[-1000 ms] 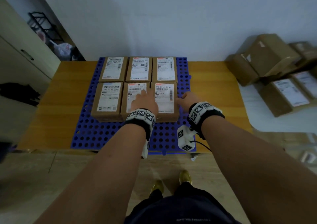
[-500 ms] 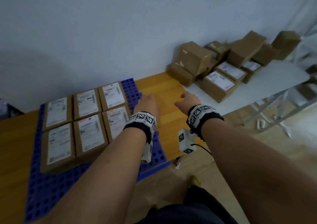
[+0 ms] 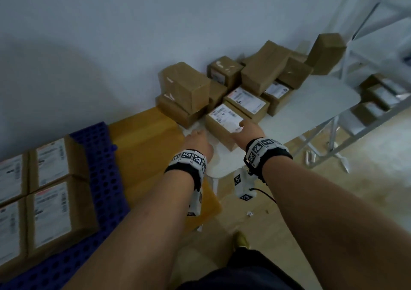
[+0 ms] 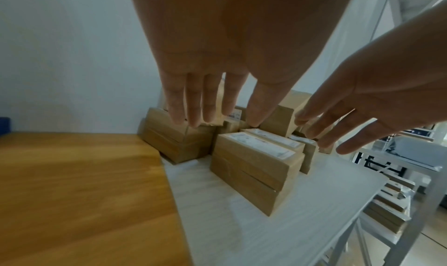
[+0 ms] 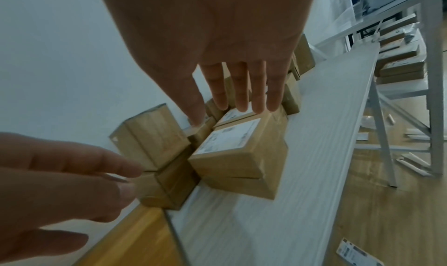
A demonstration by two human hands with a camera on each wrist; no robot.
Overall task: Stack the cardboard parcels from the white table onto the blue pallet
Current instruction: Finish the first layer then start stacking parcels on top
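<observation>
The blue pallet (image 3: 104,178) lies on the left with several labelled parcels (image 3: 52,163) laid flat on it. A heap of cardboard parcels (image 3: 262,72) sits on the white table (image 3: 311,105). The nearest parcel (image 3: 224,118) shows a white label on top and rests on another parcel (image 4: 246,189). My right hand (image 3: 246,129) hovers at its near right corner with straight fingers (image 5: 241,90), holding nothing. My left hand (image 3: 196,139) is just left of that parcel, over the table's edge, fingers (image 4: 193,105) spread and empty. I cannot tell whether either hand touches the parcel.
A wooden table (image 3: 144,147) carries the pallet and butts against the white folding table. The wall stands close behind the heap. A metal rack (image 3: 378,94) with more boxes stands to the right. Paper scraps (image 3: 250,213) lie on the floor.
My view has swung right from the pallet to the white table. Both hands left the front right parcel on the pallet and moved right, empty, to the nearest parcel of the heap.
</observation>
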